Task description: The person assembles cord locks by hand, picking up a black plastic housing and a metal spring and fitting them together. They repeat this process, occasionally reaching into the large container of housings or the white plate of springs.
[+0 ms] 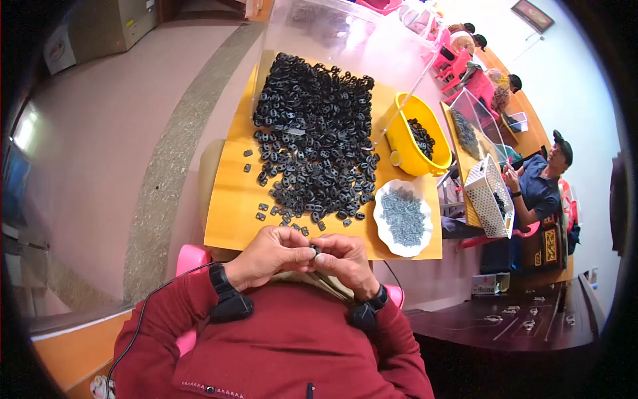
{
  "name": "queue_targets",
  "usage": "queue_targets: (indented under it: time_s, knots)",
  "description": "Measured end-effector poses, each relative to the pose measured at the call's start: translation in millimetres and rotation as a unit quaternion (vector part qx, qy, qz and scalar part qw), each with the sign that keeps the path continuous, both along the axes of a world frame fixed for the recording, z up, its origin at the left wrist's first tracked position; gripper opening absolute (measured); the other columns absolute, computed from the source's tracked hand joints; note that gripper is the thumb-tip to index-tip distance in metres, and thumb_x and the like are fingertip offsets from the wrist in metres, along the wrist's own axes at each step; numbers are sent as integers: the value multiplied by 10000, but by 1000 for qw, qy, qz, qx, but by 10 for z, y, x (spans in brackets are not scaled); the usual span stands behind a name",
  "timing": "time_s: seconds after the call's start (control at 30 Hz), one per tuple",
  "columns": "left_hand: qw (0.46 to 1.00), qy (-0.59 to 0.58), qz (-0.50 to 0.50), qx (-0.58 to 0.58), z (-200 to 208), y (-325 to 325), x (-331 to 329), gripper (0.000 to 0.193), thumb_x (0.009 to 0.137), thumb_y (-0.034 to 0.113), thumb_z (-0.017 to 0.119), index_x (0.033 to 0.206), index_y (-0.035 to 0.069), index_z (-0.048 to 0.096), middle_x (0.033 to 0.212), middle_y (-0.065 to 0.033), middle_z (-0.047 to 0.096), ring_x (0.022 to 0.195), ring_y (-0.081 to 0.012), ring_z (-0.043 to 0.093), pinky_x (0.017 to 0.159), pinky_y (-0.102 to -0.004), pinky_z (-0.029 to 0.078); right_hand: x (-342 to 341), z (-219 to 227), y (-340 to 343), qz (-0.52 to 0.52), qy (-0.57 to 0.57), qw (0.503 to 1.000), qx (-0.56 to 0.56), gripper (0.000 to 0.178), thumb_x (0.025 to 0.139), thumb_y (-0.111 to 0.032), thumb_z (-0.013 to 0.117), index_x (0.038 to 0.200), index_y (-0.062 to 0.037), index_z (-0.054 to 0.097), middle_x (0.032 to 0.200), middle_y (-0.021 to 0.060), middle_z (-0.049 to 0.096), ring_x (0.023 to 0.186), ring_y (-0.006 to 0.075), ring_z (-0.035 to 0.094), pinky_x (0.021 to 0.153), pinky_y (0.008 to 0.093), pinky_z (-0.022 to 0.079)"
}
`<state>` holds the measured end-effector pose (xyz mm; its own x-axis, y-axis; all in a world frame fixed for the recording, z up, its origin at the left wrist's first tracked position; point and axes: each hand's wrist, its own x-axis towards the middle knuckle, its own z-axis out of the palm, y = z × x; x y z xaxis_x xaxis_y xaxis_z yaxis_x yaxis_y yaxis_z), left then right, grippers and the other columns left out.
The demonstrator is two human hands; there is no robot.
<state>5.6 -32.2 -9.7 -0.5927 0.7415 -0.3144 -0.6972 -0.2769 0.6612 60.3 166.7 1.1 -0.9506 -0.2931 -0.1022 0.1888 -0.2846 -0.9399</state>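
At the near edge of the table, my left hand (pixel 274 253) and my right hand (pixel 347 265) meet with thumbs and fingertips pinched together. Between them is a small black plastic piece (pixel 314 249), mostly covered by the fingers. Just beyond lies a big heap of black plastic pieces (pixel 319 149), small and oblong with two holes each. A few loose ones (pixel 262 207) are scattered near its left and front edges. To the right, a white scalloped plate (pixel 381 219) holds many tiny grey metallic bits, too small to make out.
Behind the plate stands a yellow tub (pixel 397 136) with more black pieces inside. A clear plastic bin (pixel 345 30) rises at the table's far side, around the heap. On the right, a person (pixel 541 183) sits at another table beside a white perforated basket (pixel 488 199).
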Motion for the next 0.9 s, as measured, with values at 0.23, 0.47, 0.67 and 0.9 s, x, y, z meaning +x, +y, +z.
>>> queue_targets:
  time_s: [0.23, 0.47, 0.67, 0.9]
  knots:
    - [999, 13, -2, -33, 69, -15, 13, 138, 889, 107, 657, 990, 36, 596, 879, -52, 650, 764, -125, 640, 707, -267, 560, -1, 145, 137, -33, -68, 996, 37, 249, 872, 18, 622, 1120, 35, 613, 978, 107, 670, 843, 191, 671, 783, 317, 563]
    - [999, 10, 16, -29, 28, -43, 46, 124, 895, 112, 648, 989, 43, 603, 859, -25, 632, 757, -111, 631, 733, -273, 563, -382, 841, 993, -381, 226, 839, 318, 249, 863, -3, 612, 1102, 65, 616, 867, 95, 663, 668, 135, 635, 577, 237, 519]
    - [999, 10, 21, -23, 37, -42, 28, 110, 898, 106, 642, 975, 35, 609, 862, -29, 632, 760, -115, 634, 729, -277, 565, -1072, 1122, 1791, -418, 273, 653, 570, 337, 871, -101, 649, 1154, 76, 605, 786, 82, 662, 625, 95, 607, 553, 215, 489]
    - [994, -1, 107, -12, 100, -213, -63, 85, 908, 117, 629, 931, 39, 605, 804, -15, 615, 691, -105, 617, 658, -253, 551, -426, 550, 635, -159, 246, 869, 399, 90, 839, -23, 667, 925, 6, 668, 739, 43, 642, 617, 89, 593, 579, 214, 467]
